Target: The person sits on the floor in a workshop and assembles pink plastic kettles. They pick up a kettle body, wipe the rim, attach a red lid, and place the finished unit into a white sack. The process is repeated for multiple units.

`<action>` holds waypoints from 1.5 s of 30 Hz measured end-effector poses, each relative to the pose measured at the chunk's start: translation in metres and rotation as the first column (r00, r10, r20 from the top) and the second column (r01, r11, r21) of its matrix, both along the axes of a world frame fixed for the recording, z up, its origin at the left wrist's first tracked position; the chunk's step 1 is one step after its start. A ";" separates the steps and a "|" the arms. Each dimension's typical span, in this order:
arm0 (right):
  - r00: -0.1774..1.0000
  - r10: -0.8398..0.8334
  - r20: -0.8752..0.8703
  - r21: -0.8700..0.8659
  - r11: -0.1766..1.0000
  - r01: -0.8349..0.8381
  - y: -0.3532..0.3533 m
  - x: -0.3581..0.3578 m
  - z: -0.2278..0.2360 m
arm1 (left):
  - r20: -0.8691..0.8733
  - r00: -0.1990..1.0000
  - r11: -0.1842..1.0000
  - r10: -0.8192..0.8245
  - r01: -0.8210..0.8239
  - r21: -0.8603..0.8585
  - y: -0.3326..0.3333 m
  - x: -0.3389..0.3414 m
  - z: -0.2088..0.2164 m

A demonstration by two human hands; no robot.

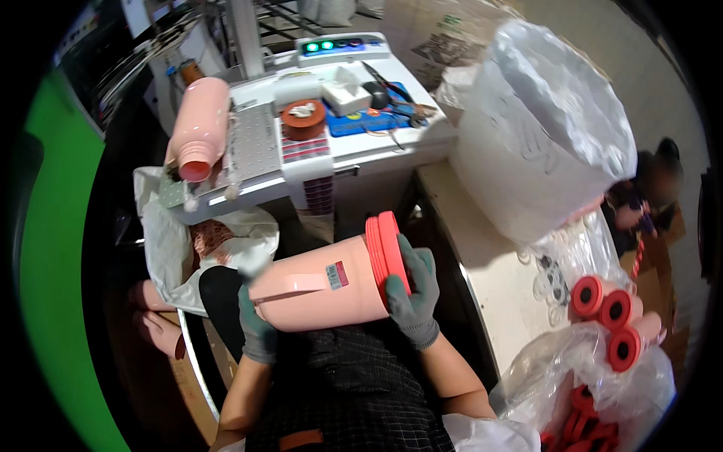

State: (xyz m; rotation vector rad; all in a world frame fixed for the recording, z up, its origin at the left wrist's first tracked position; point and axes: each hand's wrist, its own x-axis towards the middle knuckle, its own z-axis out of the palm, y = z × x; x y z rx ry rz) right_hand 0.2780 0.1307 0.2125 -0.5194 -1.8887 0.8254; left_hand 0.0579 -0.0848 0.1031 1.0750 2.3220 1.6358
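Note:
A pink jug (pixel 320 290) lies tilted across my lap, with its moulded handle and a small label facing up. My left hand (pixel 257 331), in a grey-green glove, is closed around its base end; part of those fingers is hidden behind the jug. At the opposite end sits a red lid (pixel 392 252), its ribbed band showing against the jug's mouth. My right hand (pixel 414 294), gloved alike, grips this lid by its outer rim, thumb on the near side and fingers around the far side. Whether the lid is fully seated I cannot tell.
Ahead, a white machine table (pixel 361 162) carries a pink bottle (pixel 202 124), a brown tape roll (pixel 303 120), a tissue box (pixel 346 98) and pliers (pixel 410 109). Right are a large white bag (pixel 527 143), red-ended pink cylinders (pixel 617 309) and a clear bag (pixel 520 369). Another person (pixel 640 200) is beyond.

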 end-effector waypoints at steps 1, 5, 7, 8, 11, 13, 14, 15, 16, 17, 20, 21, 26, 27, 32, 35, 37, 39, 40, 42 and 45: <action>0.999 0.033 0.015 0.082 0.996 -0.034 0.000 -0.001 -0.002 | 0.111 0.994 0.998 0.011 -0.018 0.060 -0.002 0.001 0.002; 0.986 0.165 0.008 0.161 0.973 -0.164 -0.001 0.001 -0.011 | 0.712 0.649 0.890 -0.269 -0.114 0.441 0.009 0.005 0.017; 0.985 0.173 0.008 0.199 0.965 -0.171 0.000 0.002 -0.009 | 0.682 0.665 0.895 -0.302 -0.049 0.444 0.012 0.006 0.020; 0.985 0.173 0.009 0.219 0.961 -0.171 0.000 0.004 -0.008 | 0.668 0.671 0.895 -0.322 -0.013 0.445 0.013 0.007 0.020; 0.979 0.205 0.000 0.143 0.969 -0.202 0.000 0.011 -0.011 | 0.729 0.600 0.878 -0.329 -0.090 0.471 0.012 0.009 0.007; 0.980 0.197 0.017 0.155 0.968 -0.197 -0.001 0.014 -0.009 | 0.776 0.569 0.871 -0.273 -0.197 0.450 0.017 0.016 0.017; 0.981 0.193 0.027 0.162 0.967 -0.195 -0.003 0.015 -0.007 | 0.798 0.550 0.864 -0.245 -0.250 0.438 0.020 0.018 0.021; 0.984 0.178 0.021 0.134 0.975 -0.179 -0.006 0.017 -0.007 | 0.751 0.632 0.875 -0.193 -0.236 0.423 0.018 0.016 0.017; 0.986 0.163 0.015 0.107 0.981 -0.164 -0.009 0.018 -0.007 | 0.694 0.706 0.885 -0.141 -0.223 0.408 0.013 0.013 0.010; 0.989 0.148 0.010 0.079 0.986 -0.148 -0.012 0.018 -0.006 | 0.627 0.773 0.895 -0.090 -0.213 0.391 0.011 0.012 0.006; 0.997 0.078 -0.005 0.032 0.996 -0.078 -0.019 0.017 0.000 | 0.403 0.915 0.958 0.039 -0.148 0.244 0.014 0.016 0.032; 0.997 0.078 -0.014 0.029 0.997 -0.078 -0.022 0.017 0.001 | 0.302 0.953 0.986 0.038 -0.084 0.142 0.007 0.007 0.030; 0.999 0.034 -0.027 -0.087 0.996 -0.036 -0.035 0.016 0.005 | 0.205 0.973 0.970 0.110 -0.150 0.192 0.005 0.010 0.055; 0.999 0.035 -0.028 -0.143 0.989 -0.038 -0.036 0.015 0.008 | 0.202 0.974 0.965 0.102 -0.146 0.216 0.006 0.009 0.057; 0.986 -0.085 -0.144 -0.503 0.864 0.001 -0.032 0.017 0.004 | -0.186 0.976 0.984 0.110 -0.080 0.161 0.025 0.013 0.096; 0.988 -0.112 -0.103 -0.572 0.820 0.033 -0.018 0.028 -0.014 | -0.392 0.920 0.969 0.019 0.079 0.233 0.024 0.016 0.109; 0.999 0.037 0.008 -0.641 0.767 -0.023 -0.005 0.041 -0.032 | -0.622 0.755 0.909 -0.207 0.383 0.162 0.025 0.023 0.148; 0.937 0.206 0.281 -0.409 0.909 -0.078 0.005 0.075 -0.058 | -0.793 0.466 0.717 -0.394 0.695 0.052 0.032 0.029 0.160; 0.942 0.272 0.194 -0.201 0.951 -0.234 0.009 0.091 -0.076 | -0.854 0.282 0.597 -0.438 0.801 -0.041 0.038 0.035 0.175; 0.880 0.420 0.224 -0.399 0.863 -0.311 0.015 0.117 -0.081 | -0.886 0.032 0.411 -0.462 0.893 -0.182 0.051 0.042 0.191; 0.951 0.200 0.236 -0.338 0.934 -0.113 0.017 0.149 -0.092 | -0.722 0.057 0.339 -0.689 0.906 -0.252 0.072 0.052 0.192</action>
